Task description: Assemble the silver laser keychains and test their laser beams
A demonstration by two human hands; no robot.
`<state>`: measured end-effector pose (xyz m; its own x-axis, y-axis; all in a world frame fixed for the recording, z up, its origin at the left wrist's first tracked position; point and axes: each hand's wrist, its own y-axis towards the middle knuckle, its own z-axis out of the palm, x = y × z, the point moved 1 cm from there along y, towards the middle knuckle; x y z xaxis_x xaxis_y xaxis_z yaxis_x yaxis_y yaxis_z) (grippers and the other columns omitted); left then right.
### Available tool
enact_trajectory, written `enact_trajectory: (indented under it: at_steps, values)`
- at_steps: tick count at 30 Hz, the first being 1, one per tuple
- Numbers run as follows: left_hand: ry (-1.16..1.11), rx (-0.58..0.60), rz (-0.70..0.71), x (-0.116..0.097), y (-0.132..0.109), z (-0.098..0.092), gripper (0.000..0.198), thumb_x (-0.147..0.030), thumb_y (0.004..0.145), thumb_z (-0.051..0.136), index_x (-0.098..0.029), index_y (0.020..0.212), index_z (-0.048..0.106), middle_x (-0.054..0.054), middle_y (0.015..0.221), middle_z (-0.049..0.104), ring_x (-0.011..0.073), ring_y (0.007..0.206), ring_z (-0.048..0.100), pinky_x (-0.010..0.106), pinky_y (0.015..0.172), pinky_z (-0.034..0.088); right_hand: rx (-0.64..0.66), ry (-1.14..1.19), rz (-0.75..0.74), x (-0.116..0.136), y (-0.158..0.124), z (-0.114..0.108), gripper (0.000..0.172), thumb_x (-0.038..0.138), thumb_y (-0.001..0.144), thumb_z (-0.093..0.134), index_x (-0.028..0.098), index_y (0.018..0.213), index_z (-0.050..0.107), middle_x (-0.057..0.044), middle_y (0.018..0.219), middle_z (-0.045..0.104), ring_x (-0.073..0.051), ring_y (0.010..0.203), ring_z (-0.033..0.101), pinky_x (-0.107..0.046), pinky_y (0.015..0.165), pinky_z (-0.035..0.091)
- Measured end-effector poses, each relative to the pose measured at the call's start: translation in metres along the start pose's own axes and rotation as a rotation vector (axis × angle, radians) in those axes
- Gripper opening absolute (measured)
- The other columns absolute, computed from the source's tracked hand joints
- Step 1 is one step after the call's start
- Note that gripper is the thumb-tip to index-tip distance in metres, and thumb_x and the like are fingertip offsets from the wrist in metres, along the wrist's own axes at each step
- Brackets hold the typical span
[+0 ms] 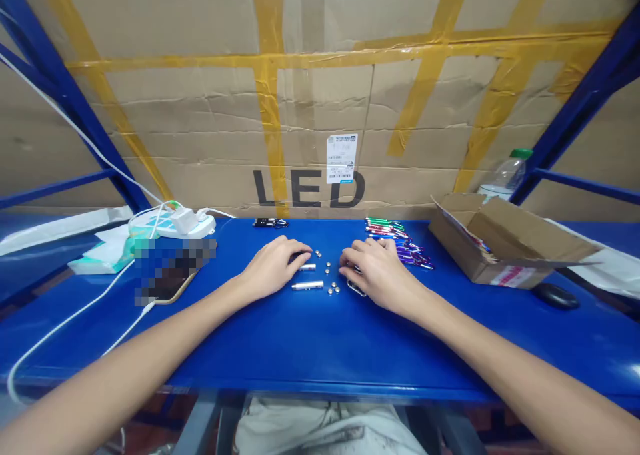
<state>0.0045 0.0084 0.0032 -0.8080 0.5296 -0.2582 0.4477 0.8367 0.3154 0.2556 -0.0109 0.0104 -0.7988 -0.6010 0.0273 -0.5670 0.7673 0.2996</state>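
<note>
My left hand point(274, 267) rests on the blue table with its fingers curled. A short silver tube point(309, 267), like a mini flashlight body, pokes out from under its thumb. A second silver tube point(307, 285) lies just in front. Several small button cells point(327, 271) are scattered between my hands. My right hand point(375, 271) is closed, its fingertips bent down to the table. Beneath those fingers shows a silver metal clip point(356, 287); the rest of what they grip is hidden. Behind that hand lies a row of coloured mini flashlights point(400, 241) with clips, green, red, blue and purple.
Black mini flashlights point(271, 223) lie at the table's back edge. On the left are a phone point(177, 275) on a cable, a power strip point(170, 225) and a tissue pack point(103, 255). An open cardboard box point(505, 241), a black mouse point(556, 295) and a plastic bottle point(507, 175) stand right.
</note>
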Motion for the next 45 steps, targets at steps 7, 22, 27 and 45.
enact_trajectory:
  at_steps: [7,22,27,45]
  values:
    - [-0.056,0.033,0.043,0.001,-0.001,0.001,0.036,-0.042,0.111,0.05,-0.023,0.128,0.076,0.004,0.13,0.078,0.0263,0.113,0.066,0.042,0.101,0.051,0.055,0.023,0.002,0.0,-0.001,0.004,0.007,0.025,0.104,0.069,0.024,0.099,0.074,-0.006,0.101,0.078,-0.028,0.099,0.062,-0.04,0.084,0.024]
    - [-0.059,0.129,0.007,-0.014,0.003,-0.002,0.057,-0.054,0.115,0.027,-0.029,0.137,0.073,0.004,0.145,0.071,0.0305,0.117,0.053,0.05,0.101,0.037,0.091,0.01,0.068,0.003,0.0,-0.001,0.018,0.016,0.105,0.06,0.022,0.099,0.076,-0.008,0.103,0.079,-0.028,0.1,0.065,-0.039,0.078,0.022]
    - [-0.043,0.105,0.02,-0.018,0.002,-0.002,0.059,-0.053,0.116,0.024,-0.027,0.135,0.073,0.006,0.143,0.07,0.0313,0.121,0.053,0.051,0.1,0.036,0.089,0.053,0.079,0.003,0.002,0.001,0.014,0.014,0.102,0.064,0.022,0.096,0.073,-0.005,0.103,0.079,-0.027,0.1,0.066,-0.038,0.079,0.022]
    - [0.072,0.106,0.073,-0.021,-0.002,0.001,0.054,-0.054,0.115,0.029,-0.033,0.136,0.074,0.008,0.137,0.067,0.0318,0.117,0.052,0.049,0.096,0.037,0.056,0.019,-0.05,0.003,0.001,0.004,0.011,0.014,0.103,0.063,0.022,0.095,0.064,-0.006,0.1,0.075,-0.025,0.093,0.063,-0.034,0.075,0.028]
